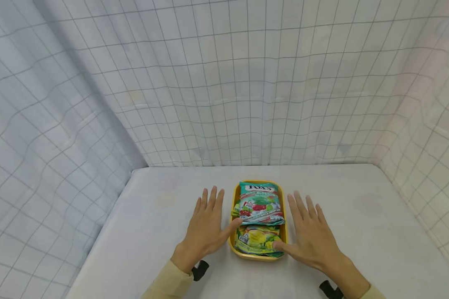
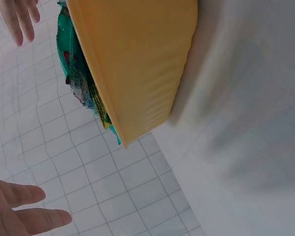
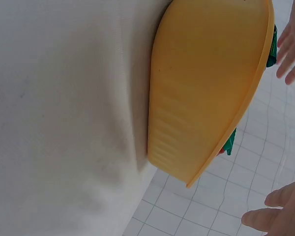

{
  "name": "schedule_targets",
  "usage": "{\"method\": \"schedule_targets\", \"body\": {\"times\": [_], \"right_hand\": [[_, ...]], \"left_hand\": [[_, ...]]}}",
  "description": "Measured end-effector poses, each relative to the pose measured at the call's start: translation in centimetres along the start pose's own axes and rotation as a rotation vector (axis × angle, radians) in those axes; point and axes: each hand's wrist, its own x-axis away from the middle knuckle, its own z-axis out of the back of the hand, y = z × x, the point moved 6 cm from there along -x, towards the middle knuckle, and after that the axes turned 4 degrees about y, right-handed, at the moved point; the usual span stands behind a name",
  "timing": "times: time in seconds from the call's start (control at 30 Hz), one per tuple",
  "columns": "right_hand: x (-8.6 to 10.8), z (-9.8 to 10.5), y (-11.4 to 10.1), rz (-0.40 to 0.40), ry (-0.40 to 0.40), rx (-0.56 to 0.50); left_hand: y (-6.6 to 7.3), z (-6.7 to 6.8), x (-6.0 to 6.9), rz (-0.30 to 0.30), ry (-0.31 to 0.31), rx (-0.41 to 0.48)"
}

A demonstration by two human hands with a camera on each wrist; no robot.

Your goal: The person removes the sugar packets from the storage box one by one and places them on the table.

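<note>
A yellow plastic basket (image 1: pixel 260 258) stands on the white table, filled with candy bags. On top lies a green Fox's mint candy bag (image 1: pixel 261 203); nearer the front is a yellow-green Fox's candy bag (image 1: pixel 257 240). My left hand (image 1: pixel 206 228) is held flat at the basket's left side, fingers straight, thumb reaching over the rim. On the right side my right hand (image 1: pixel 311 236) mirrors it, its thumb over the yellow-green bag. Neither hand grips anything. In both wrist views the basket wall (image 2: pixel 142 59) shows a gap from the fingers.
The white table (image 1: pixel 164 199) extends around the basket. White grid-patterned curtains (image 1: pixel 247 95) hang behind it and along both sides. A black wrist strap (image 1: pixel 200 270) shows on each wrist.
</note>
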Motion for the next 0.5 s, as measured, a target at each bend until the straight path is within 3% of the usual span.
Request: {"method": "schedule_targets", "body": {"times": [0.5], "right_hand": [[0.2, -0.3, -0.2, -0.017, -0.004, -0.051]], "left_hand": [[0.7, -0.7, -2.6, 0.006, -0.031, 0.096]]}}
